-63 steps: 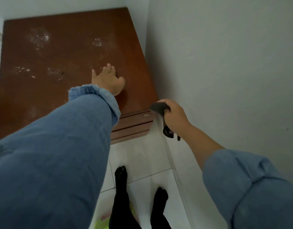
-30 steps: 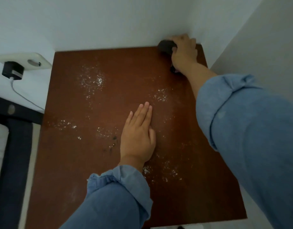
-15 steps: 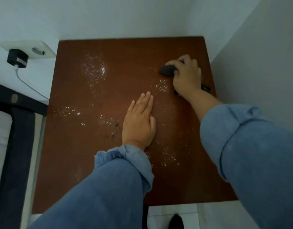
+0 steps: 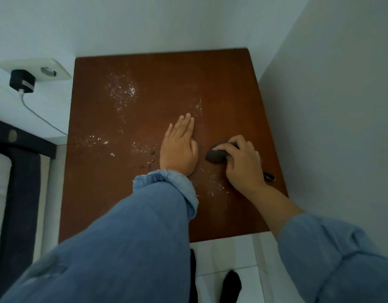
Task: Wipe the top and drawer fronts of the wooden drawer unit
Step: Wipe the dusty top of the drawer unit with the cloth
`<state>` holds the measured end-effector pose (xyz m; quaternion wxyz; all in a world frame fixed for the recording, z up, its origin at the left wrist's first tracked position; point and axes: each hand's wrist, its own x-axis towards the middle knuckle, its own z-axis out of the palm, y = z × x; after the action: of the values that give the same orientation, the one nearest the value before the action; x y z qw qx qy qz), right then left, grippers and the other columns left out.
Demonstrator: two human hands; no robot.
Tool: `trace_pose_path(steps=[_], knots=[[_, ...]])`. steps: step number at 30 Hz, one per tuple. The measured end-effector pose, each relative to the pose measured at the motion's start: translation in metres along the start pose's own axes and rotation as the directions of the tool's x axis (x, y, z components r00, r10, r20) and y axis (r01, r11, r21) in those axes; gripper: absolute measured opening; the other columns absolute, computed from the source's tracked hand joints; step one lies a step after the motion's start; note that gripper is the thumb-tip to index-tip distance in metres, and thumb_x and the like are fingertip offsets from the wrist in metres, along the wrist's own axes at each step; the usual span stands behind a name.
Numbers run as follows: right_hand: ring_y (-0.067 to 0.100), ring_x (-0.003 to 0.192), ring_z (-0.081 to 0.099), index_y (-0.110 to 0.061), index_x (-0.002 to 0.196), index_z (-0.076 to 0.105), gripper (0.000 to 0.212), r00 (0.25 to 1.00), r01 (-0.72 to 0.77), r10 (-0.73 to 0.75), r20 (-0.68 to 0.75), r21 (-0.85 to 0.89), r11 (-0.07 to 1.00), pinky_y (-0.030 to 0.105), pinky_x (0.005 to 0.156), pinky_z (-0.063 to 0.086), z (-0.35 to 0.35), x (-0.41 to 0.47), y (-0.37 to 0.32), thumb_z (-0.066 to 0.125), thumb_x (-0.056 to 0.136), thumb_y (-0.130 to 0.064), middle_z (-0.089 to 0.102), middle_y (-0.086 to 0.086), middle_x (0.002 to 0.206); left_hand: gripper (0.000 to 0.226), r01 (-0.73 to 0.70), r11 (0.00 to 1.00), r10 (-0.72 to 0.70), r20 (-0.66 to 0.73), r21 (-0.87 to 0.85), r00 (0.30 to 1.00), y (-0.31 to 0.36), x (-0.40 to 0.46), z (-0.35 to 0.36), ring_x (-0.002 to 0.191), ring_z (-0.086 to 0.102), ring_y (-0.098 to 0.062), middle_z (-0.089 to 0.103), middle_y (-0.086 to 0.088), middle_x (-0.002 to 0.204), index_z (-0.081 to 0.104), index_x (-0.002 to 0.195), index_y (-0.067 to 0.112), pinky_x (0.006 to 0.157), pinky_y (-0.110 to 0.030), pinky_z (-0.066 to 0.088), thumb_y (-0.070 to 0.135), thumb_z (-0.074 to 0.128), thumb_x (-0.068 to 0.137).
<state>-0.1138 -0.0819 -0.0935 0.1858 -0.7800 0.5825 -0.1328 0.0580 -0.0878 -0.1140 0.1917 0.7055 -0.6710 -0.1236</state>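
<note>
Head view
Unit top: wooden drawer unit top (image 4: 221,84) fills a wall corner; drawer fronts out of sight.
Right grip: right hand (image 4: 243,165) curled round a dark cloth (image 4: 217,155), pressed on the wood near the right edge.
Left grip: left hand (image 4: 180,147) flat, fingers straight, holding nothing.
Dirt: white powder specks (image 4: 123,90) mostly left and centre.
Advice: lift the left hand, sweep overlapping strokes leftward, gather specks rather than scatter.

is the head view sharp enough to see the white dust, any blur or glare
Head view: dim, flat light, no glare on the top; white dust shows clearly; left hand and right hand on the cloth fairly sharp; near sleeves soft; wide-angle lens bends the wall edges.
</note>
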Motion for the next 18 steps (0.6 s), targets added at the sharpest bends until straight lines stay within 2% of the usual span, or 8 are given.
trace_pose_path(steps=[4, 10, 14, 18], knots=[[0.026, 0.098, 0.044, -0.027, 0.108, 0.063, 0.034, 0.999, -0.052, 0.052, 0.018, 0.009, 0.999, 0.038, 0.079, 0.037, 0.001, -0.024, -0.002, 0.046, 0.089, -0.005, 0.049, 0.001, 0.116, 0.056, 0.001, 1.0, -0.001, 0.011, 0.009, 1.0, -0.001, -0.002, -0.003, 0.145, 0.022, -0.017, 0.029, -0.004, 0.155, 0.034, 0.147, 0.009, 0.119, -0.032, 0.007, 0.014, 0.037, 0.092], [0.026, 0.095, 0.044, -0.032, 0.104, 0.063, 0.036, 0.994, -0.089, 0.09, -0.062, 0.015, 0.996, 0.033, 0.076, 0.029, 0.007, -0.019, -0.003, 0.045, 0.085, -0.006, 0.051, 0.001, 0.114, 0.055, 0.0, 0.997, -0.004, 0.058, 0.071, 0.998, 0.004, -0.009, -0.004, 0.147, 0.013, -0.017, 0.021, -0.004, 0.158, 0.027, 0.149, 0.008, 0.12, -0.037, 0.003, 0.014, 0.035, 0.094], [0.028, 0.097, 0.044, -0.035, 0.104, 0.063, 0.038, 0.994, -0.096, 0.096, -0.052, 0.006, 0.995, 0.033, 0.076, 0.026, 0.007, -0.021, -0.004, 0.043, 0.086, -0.008, 0.05, 0.0, 0.116, 0.056, 0.024, 0.997, -0.028, 0.061, 0.068, 0.998, 0.027, -0.057, -0.011, 0.147, 0.013, -0.018, 0.021, -0.006, 0.158, 0.027, 0.149, 0.007, 0.119, -0.037, 0.002, 0.013, 0.035, 0.093], [0.03, 0.102, 0.044, -0.037, 0.106, 0.061, 0.04, 0.996, -0.087, 0.086, -0.031, -0.018, 0.996, 0.038, 0.083, 0.031, 0.006, -0.021, -0.005, 0.042, 0.087, -0.007, 0.048, -0.001, 0.122, 0.058, 0.022, 0.992, -0.036, 0.106, 0.127, 0.994, 0.043, -0.114, -0.009, 0.148, 0.01, -0.015, 0.018, -0.004, 0.159, 0.023, 0.15, 0.009, 0.12, -0.036, 0.0, 0.017, 0.031, 0.093]])
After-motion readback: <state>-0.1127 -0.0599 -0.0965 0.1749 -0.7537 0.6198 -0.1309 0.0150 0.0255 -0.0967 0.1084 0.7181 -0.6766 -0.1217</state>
